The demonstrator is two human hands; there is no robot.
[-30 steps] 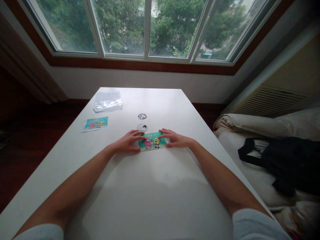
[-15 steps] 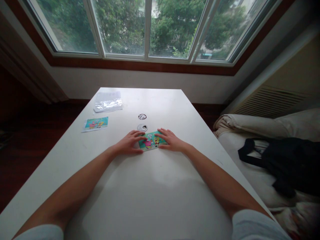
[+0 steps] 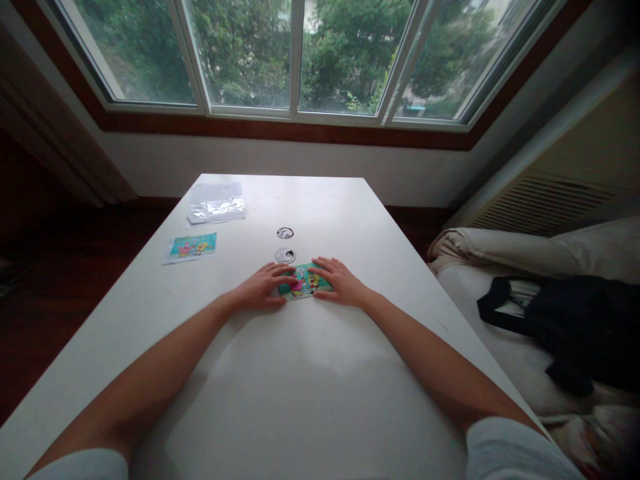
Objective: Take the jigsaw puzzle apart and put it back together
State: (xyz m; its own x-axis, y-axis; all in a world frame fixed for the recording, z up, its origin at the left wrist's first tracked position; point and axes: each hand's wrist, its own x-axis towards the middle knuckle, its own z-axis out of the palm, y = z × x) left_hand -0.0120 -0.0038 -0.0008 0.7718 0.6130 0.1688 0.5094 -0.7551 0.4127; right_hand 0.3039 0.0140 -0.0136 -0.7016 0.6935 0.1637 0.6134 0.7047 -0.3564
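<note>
A small flat cartoon picture (image 3: 305,283), green and teal with a pink and a yellow figure, lies on the white table. My left hand (image 3: 263,288) rests over its left end, fingers spread, thumb near the lower edge. At the right end, my right hand (image 3: 342,283) touches it with fingers stretched out and apart. Both hands cover parts of the picture's ends. Just beyond it are two small round pieces, a nearer disc (image 3: 285,255) and a farther disc (image 3: 285,233), grey and dark; their kind is unclear.
A similar printed picture sheet (image 3: 192,247) lies to the left on the white table (image 3: 310,387). Behind it are papers with a clear plastic bag (image 3: 217,203). Right of the table, a pale sofa (image 3: 480,267) holds a black bag or cloth (image 3: 585,327). A window stands beyond.
My hands have shifted very slightly on the picture, the right hand's fingers a little to the left. The picture sits a touch straighter. Nothing else has visibly moved.
</note>
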